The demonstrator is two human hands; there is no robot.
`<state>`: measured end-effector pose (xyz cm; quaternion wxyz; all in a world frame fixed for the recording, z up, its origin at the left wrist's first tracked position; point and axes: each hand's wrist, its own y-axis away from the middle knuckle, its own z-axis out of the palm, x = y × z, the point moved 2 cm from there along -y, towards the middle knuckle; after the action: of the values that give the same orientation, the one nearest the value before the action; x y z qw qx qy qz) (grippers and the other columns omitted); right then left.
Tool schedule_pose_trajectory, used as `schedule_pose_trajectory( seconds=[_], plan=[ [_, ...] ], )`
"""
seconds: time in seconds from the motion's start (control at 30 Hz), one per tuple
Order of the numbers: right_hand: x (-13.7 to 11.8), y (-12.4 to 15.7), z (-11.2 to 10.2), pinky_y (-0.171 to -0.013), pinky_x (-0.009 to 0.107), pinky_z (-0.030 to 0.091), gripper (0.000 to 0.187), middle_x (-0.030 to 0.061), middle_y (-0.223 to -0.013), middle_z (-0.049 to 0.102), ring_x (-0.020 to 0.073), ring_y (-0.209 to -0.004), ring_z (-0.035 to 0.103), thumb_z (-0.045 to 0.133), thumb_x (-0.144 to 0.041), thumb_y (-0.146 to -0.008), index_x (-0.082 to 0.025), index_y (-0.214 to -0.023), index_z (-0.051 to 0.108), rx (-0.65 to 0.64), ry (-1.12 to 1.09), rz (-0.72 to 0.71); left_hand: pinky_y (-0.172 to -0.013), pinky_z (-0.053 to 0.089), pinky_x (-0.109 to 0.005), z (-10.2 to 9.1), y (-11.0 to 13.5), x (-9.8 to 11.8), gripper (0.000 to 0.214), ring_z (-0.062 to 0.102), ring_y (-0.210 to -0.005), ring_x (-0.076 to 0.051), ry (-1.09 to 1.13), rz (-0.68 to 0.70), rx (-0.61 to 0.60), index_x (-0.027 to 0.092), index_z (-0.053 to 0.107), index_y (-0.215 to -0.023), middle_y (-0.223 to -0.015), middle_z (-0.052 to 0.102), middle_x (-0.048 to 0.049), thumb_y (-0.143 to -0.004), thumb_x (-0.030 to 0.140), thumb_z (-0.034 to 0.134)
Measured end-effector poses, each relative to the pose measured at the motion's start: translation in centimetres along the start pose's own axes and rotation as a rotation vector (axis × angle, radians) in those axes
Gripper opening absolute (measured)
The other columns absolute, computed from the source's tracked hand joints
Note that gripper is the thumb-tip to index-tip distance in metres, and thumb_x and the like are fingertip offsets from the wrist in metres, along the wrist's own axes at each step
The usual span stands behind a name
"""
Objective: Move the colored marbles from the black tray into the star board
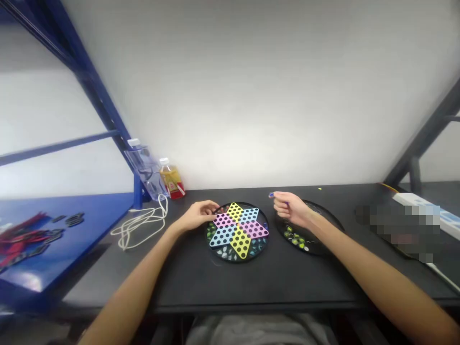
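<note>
Blue object (271,195), unclear | right fingers (278,199) pinching it | left fingers (209,207) curled on checkers board (266,235)

**Round Chinese checkers board (237,231) on the surface (258,282), with a round tray (309,227) just to its right.**

Marbles (296,237) lie in the tray. The left hand (196,215) rests on the board's left edge; the right hand (291,208) is over the tray, pinching a small piece (271,195). Behind and left of the board, a tilted water bottle (143,167) stands just beside a juice bottle (172,179). A coiled cord (140,225) lies in front of them. Farther left is a shelf (72,249) with dark parts (74,219) on it; at far right, a long flat box (420,208) lies on the surface, which meets a wall (230,96) behind.
</note>
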<state>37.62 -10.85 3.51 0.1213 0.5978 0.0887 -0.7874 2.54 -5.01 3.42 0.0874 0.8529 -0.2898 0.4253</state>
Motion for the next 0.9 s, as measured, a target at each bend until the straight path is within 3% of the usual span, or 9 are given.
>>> schedule_pose_trajectory(
  seconds=[0.1, 0.2, 0.3, 0.37, 0.47, 0.53, 0.6, 0.77, 0.9],
  plan=[
    [-0.2, -0.4, -0.6, -0.037, 0.02, 0.014, 0.029, -0.0072, -0.058, 0.031, 0.0069, -0.045, 0.018, 0.058, -0.046, -0.085, -0.018, -0.084, 0.053, 0.049, -0.176, 0.009, -0.072, 0.049, -0.028, 0.0, 0.0, 0.0, 0.044, 0.061, -0.08, -0.017, -0.005, -0.004, 0.013, 0.015, 0.064, -0.112, -0.094, 0.066, -0.0059, -0.074, 0.036, 0.072],
    [0.3, -0.7, -0.2, -0.035, 0.021, 0.01, 0.037, -0.0079, -0.054, 0.028, 0.0067, -0.042, 0.014, 0.056, -0.052, -0.085, -0.02, -0.07, 0.044, 0.093, -0.099, 0.042, -0.071, 0.049, -0.028, 0.1, 0.0, 0.0, 0.045, 0.06, -0.08, -0.017, 0.0, -0.01, 0.016, 0.015, 0.064, -0.113, -0.093, 0.066, -0.0057, -0.074, 0.036, 0.072],
    [0.7, -0.5, 0.6, -0.037, 0.022, 0.012, 0.048, -0.0083, -0.048, 0.024, 0.0065, -0.041, 0.016, 0.055, -0.056, -0.085, -0.021, -0.058, 0.035, 0.158, 0.256, -0.015, -0.07, 0.048, -0.028, 0.1, 0.0, 0.1, 0.044, 0.06, -0.079, -0.017, -0.011, -0.009, 0.02, 0.016, 0.064, -0.112, -0.093, 0.066, -0.0054, -0.073, 0.036, 0.072],
    [0.5, -0.2, 1.2, -0.042, 0.022, 0.023, 0.048, -0.0053, -0.047, 0.035, 0.0079, -0.044, 0.029, 0.055, -0.054, -0.085, -0.019, -0.055, 0.042, 0.149, 0.603, -0.128, -0.07, 0.048, -0.028, 0.1, 0.1, 0.3, 0.043, 0.06, -0.079, -0.016, -0.012, -0.006, 0.016, 0.016, 0.064, -0.112, -0.092, 0.066, -0.0051, -0.074, 0.035, 0.072],
    [-0.1, 0.6, 2.3, -0.061, 0.024, 0.039, 0.033, 0.0013, -0.069, 0.062, 0.0131, -0.063, 0.052, 0.056, -0.044, -0.087, -0.017, -0.071, 0.064, -0.024, 0.992, -0.252, -0.07, 0.048, -0.027, 0.1, 0.2, 0.5, 0.042, 0.06, -0.079, -0.017, -0.005, -0.003, 0.008, 0.016, 0.064, -0.112, -0.089, 0.065, -0.0047, -0.074, 0.034, 0.071],
    [-0.4, 1.1, 2.8, -0.069, 0.026, 0.041, 0.025, 0.003, -0.084, 0.069, 0.0158, -0.074, 0.059, 0.055, -0.039, -0.088, -0.019, -0.088, 0.069, -0.153, 1.118, -0.23, -0.069, 0.048, -0.027, 0.1, 0.2, 0.6, 0.043, 0.06, -0.079, -0.017, -0.003, -0.003, 0.011, 0.015, 0.065, -0.111, -0.089, 0.065, -0.0048, -0.074, 0.035, 0.071],
    [-0.5, 1.4, 3.3, -0.069, 0.026, 0.041, 0.023, 0.0039, -0.087, 0.07, 0.0168, -0.075, 0.06, 0.054, -0.036, -0.089, -0.019, -0.095, 0.069, -0.228, 1.202, -0.192, -0.069, 0.048, -0.028, 0.1, 0.1, 0.6, 0.044, 0.06, -0.079, -0.017, -0.001, -0.002, 0.013, 0.015, 0.065, -0.111, -0.089, 0.065, -0.005, -0.073, 0.036, 0.071],
    [-0.3, 1.5, 3.8, -0.068, 0.026, 0.04, 0.019, 0.0045, -0.082, 0.069, 0.0164, -0.072, 0.059, 0.054, -0.032, -0.089, -0.019, -0.092, 0.067, -0.257, 1.282, -0.173, -0.07, 0.049, -0.028, 0.1, 0.1, 0.3, 0.045, 0.059, -0.078, -0.017, 0.013, -0.013, 0.008, 0.015, 0.064, -0.112, -0.088, 0.065, -0.0049, -0.073, 0.036, 0.071],
    [0.1, 0.9, 2.9, -0.059, 0.024, 0.04, 0.021, 0.0008, -0.07, 0.061, 0.0126, -0.061, 0.052, 0.059, -0.039, -0.086, -0.019, -0.088, 0.063, -0.099, 0.977, -0.183, -0.07, 0.049, -0.029, 0.0, 0.0, 0.2, 0.045, 0.06, -0.078, -0.017, 0.001, -0.017, 0.021, 0.015, 0.065, -0.111, -0.09, 0.066, -0.0055, -0.073, 0.038, 0.072]
  ],
)
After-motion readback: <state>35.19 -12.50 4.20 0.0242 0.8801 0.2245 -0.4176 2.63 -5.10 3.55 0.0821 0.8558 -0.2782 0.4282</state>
